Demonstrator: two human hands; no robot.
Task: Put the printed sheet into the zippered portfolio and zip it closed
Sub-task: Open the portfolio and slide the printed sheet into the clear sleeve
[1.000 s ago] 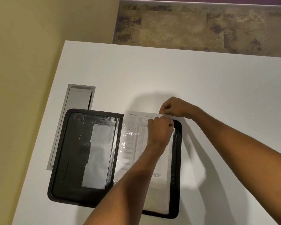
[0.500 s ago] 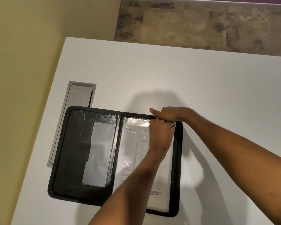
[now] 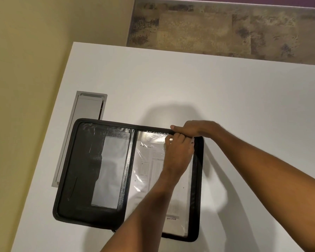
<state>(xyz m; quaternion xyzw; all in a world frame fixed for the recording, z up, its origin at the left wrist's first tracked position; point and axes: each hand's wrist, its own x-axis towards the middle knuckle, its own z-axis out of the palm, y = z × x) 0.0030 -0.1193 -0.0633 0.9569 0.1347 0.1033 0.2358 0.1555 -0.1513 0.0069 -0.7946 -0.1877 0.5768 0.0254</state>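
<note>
Lying lengthwise near-to-far, printed sheet (image 3: 153, 170) sits in right half of zippered portfolio (image 3: 197, 179). Left hand (image 3: 178, 151) and right hand (image 3: 193, 129) curl at its far edge; hold cannot be told. Its open cover (image 3: 80, 188) lies left, nearer left hand.

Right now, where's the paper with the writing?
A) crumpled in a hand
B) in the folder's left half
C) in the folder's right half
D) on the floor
C: the printed sheet lies flat under the clear sleeve on the right half of the open portfolio.
</note>
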